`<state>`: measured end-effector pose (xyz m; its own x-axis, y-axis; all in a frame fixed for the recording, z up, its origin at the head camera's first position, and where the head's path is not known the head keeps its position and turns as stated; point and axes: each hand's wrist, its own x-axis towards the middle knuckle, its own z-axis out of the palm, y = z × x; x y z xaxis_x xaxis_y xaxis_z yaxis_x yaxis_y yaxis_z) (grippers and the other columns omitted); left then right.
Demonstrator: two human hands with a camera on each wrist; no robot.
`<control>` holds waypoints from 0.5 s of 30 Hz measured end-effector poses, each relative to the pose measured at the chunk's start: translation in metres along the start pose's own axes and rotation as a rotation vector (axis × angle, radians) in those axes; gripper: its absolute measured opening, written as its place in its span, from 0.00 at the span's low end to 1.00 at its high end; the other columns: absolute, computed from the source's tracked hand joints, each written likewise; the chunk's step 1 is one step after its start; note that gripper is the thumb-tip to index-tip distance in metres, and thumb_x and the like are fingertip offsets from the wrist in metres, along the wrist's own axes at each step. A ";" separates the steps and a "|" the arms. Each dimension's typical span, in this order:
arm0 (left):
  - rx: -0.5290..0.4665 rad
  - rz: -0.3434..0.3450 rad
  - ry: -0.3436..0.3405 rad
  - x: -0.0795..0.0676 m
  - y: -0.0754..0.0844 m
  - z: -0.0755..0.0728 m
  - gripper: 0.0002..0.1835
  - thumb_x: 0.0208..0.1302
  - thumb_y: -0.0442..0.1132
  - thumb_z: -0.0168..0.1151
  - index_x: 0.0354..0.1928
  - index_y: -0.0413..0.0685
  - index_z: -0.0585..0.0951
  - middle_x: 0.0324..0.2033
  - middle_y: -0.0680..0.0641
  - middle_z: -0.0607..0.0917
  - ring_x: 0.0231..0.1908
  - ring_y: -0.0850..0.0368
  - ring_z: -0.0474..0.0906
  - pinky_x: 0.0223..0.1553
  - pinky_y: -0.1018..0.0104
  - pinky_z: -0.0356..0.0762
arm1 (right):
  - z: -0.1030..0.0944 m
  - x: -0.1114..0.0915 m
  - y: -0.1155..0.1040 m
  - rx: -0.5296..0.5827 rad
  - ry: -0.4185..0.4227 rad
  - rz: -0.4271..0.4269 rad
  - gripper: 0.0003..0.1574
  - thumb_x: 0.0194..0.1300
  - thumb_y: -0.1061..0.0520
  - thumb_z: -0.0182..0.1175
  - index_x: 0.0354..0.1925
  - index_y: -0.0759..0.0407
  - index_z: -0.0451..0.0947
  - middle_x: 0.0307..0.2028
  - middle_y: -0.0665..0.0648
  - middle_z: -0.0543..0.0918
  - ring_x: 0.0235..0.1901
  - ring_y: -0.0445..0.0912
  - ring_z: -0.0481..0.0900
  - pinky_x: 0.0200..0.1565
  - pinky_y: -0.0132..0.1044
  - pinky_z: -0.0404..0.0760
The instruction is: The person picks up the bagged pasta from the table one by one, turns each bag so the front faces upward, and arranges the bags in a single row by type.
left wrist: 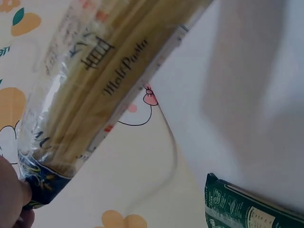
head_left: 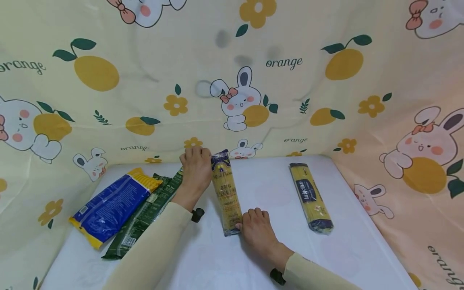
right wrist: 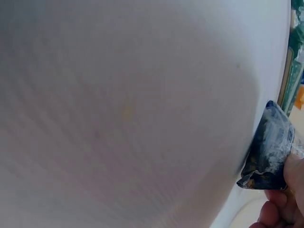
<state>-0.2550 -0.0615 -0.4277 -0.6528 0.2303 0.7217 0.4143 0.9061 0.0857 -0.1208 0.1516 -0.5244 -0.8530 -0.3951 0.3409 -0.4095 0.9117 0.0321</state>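
A clear pack of long pasta with dark blue ends (head_left: 227, 193) is between my hands near the middle of the white table. My left hand (head_left: 195, 171) holds its far end, and the left wrist view shows the fingers pinching the blue end of the pasta pack (left wrist: 109, 85). At the near end, my right hand (head_left: 259, 231) pinches the lower corner. The right wrist view shows thumb and fingers on the crinkled blue end (right wrist: 270, 147), close to the tabletop. Whether that end touches the table, I cannot tell.
Left of my hands, a blue and yellow pack (head_left: 112, 209) lies against green packs (head_left: 145, 217), partly covered by my left forearm. Another pasta pack with a dark label (head_left: 311, 197) lies on the right. A printed cloth (head_left: 203, 133) hangs behind the white table (head_left: 268, 181).
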 end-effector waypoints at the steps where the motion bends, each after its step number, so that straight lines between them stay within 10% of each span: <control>1: 0.002 0.012 -0.003 0.001 0.001 0.001 0.16 0.85 0.34 0.41 0.34 0.39 0.69 0.37 0.36 0.72 0.37 0.42 0.57 0.41 0.51 0.50 | -0.001 -0.002 0.000 -0.003 0.003 -0.003 0.27 0.71 0.42 0.66 0.27 0.57 0.67 0.24 0.53 0.66 0.30 0.49 0.66 0.40 0.46 0.70; 15: 0.092 0.052 -0.171 0.009 0.018 0.027 0.09 0.75 0.28 0.56 0.33 0.41 0.75 0.37 0.41 0.77 0.39 0.43 0.65 0.42 0.51 0.54 | -0.041 -0.026 0.005 0.008 -0.099 0.060 0.27 0.73 0.43 0.65 0.24 0.55 0.66 0.24 0.52 0.66 0.31 0.48 0.63 0.41 0.48 0.69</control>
<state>-0.2710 -0.0334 -0.4382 -0.7335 0.3279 0.5953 0.3959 0.9181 -0.0178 -0.0878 0.1711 -0.4948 -0.9038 -0.3495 0.2470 -0.3591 0.9333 0.0067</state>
